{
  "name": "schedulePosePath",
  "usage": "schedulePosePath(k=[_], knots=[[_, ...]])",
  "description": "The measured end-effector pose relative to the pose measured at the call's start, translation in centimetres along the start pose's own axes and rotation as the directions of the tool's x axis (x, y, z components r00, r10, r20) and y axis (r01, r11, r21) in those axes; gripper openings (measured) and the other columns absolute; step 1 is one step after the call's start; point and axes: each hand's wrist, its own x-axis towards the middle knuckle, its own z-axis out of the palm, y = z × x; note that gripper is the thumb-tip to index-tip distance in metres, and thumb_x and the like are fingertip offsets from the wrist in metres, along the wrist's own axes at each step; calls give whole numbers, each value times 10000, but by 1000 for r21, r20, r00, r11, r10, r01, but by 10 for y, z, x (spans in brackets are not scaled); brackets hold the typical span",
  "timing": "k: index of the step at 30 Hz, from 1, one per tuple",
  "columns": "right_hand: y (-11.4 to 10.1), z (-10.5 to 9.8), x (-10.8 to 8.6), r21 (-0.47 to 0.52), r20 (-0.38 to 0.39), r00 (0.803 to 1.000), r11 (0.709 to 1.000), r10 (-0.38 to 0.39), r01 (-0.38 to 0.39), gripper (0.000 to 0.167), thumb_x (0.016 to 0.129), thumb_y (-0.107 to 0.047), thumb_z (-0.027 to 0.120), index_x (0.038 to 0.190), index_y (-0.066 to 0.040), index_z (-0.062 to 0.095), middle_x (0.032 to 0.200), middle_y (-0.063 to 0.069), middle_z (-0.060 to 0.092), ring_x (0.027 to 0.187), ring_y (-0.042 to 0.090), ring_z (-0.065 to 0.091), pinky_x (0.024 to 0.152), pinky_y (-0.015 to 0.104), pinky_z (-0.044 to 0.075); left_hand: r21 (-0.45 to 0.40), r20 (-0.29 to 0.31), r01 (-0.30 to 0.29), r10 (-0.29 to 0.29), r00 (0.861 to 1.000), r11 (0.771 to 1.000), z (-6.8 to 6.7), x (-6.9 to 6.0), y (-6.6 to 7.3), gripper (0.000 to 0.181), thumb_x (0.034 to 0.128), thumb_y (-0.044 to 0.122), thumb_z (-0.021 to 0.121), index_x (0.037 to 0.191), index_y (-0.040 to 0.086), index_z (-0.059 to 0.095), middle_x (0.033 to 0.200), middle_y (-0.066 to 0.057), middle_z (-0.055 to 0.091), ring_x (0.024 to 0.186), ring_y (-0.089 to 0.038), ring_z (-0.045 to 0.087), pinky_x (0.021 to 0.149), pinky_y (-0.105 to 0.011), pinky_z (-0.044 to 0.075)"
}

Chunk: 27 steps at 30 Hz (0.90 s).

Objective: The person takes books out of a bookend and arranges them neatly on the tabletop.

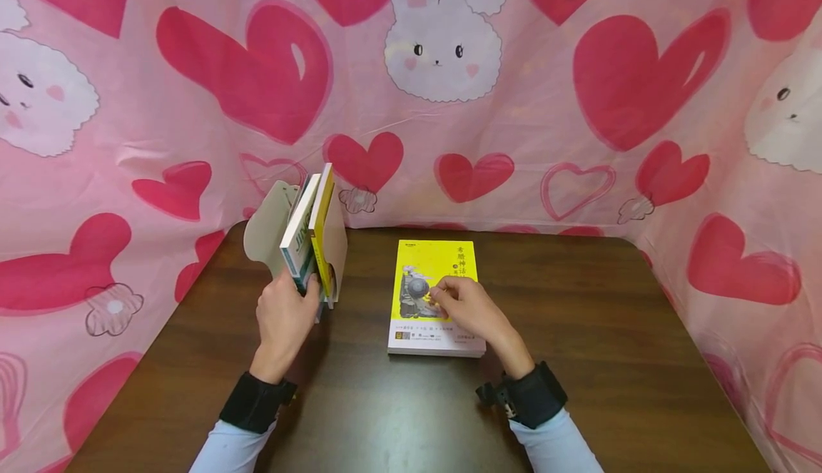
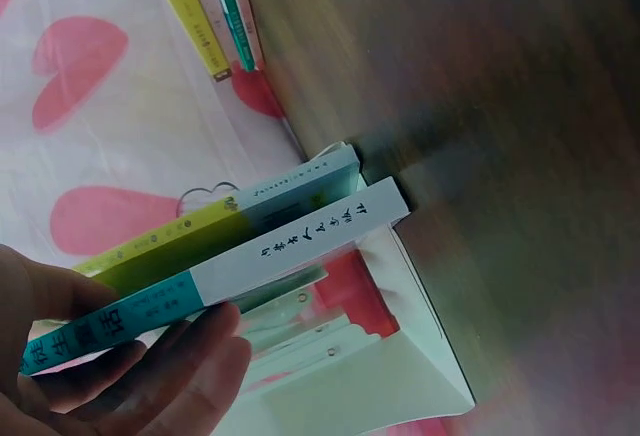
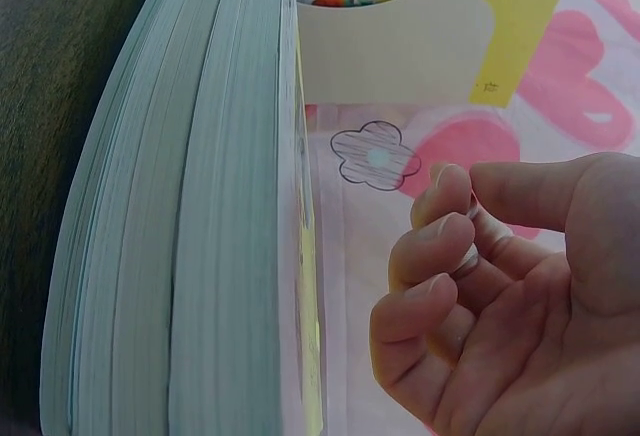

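Note:
On the left of the table, my left hand grips the lower spine of a book with a teal and white spine. That book stands tilted in a cream-white file holder. Right beside it in the holder is a yellow-spined book. My right hand hovers over a flat stack of books whose top one has a yellow and white cover. In the right wrist view its fingers are loosely curled, thumb near the index finger, with nothing between them.
The stack's page edges show several thick books. A brown wooden table lies under everything. Pink cloth with hearts and rabbits hangs close behind the table and along both sides.

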Motion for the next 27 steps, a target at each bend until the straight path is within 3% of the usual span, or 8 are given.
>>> schedulePosePath(k=[8,18,27], knots=[[-1,0,0,-1,-12,1000,1000,27,-27,211,1056,-251,660,1042,-60,749,749,160,642,655,235,567,611,309,420,18,-30,-6,7,1000,1000,-5,-10,-1,507,987,177,718,1396,-91,580,1253,-322,681,1011,-504,720,786,-636,582],[-1,0,-2,-1,-3,999,999,33,-33,201,1057,-238,660,1028,-58,744,737,150,637,657,240,565,630,327,427,-41,-4,-8,8,1000,999,-1,-4,-3,558,993,203,744,1454,-37,542,1320,-302,659,1091,-496,699,832,-633,573],[-1,0,-2,-8,-5,1000,1000,28,-28,206,1056,-246,660,1055,-61,751,760,178,647,659,251,567,618,309,416,-56,7,-12,12,1000,998,0,-2,-5,543,1014,165,714,1465,-66,518,1318,-333,644,1094,-517,685,825,-640,564]])
